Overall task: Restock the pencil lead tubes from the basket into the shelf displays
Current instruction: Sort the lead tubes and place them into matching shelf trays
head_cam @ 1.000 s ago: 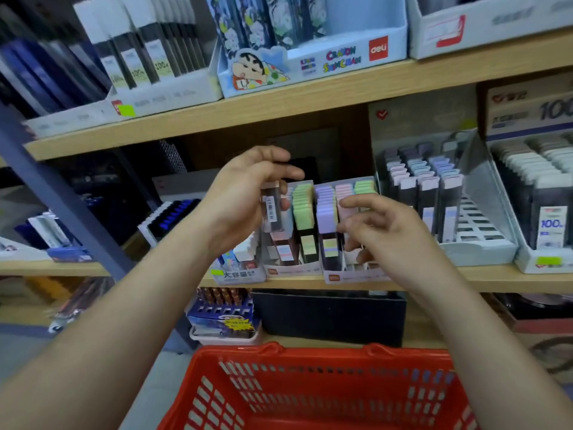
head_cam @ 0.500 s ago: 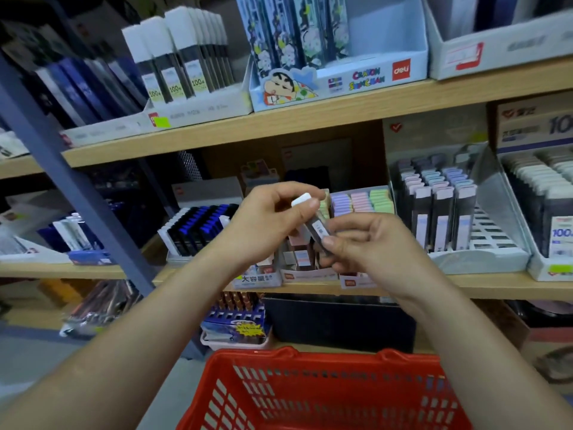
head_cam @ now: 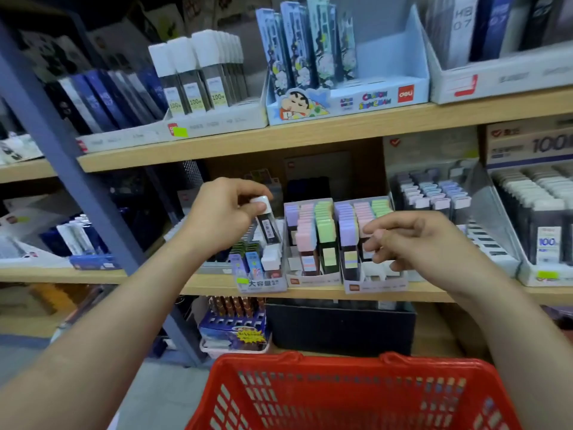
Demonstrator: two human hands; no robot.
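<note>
Shop shelving of pale wooden boards [head_cam: 310,131] on a blue-grey metal upright [head_cam: 62,144], stocked with cardboard display boxes.

The left hand [head_cam: 223,212] pinches a pencil lead tube [head_cam: 267,223] by its rounded white cap, fingers curled over the top. The tube is a slim, dark, translucent case with a small printed label. It hangs tilted, its lower end just above a small display box [head_cam: 263,282] that has a green price sticker and holds short, colourfully printed packs.

The right hand [head_cam: 412,240] is well apart from the left, with its fingers bent in front of the right-hand pastel display [head_cam: 375,285]. Whether they grip a tube there cannot be told.

That display and its twin, the left-hand pastel display [head_cam: 313,280], stand side by side on the middle board. Each is filled with rows of rectangular tubes that have matte lilac, pink and green caps over dark bodies.

On the upper board stand tall tubes with white caps [head_cam: 198,72], beside a glossy light-blue cartoon box [head_cam: 372,97] marked "deli".

Below, nearest the camera, is the red plastic basket [head_cam: 341,364]. It has a perforated lattice wall and two moulded handle loops, and its inside is not visible.
</note>
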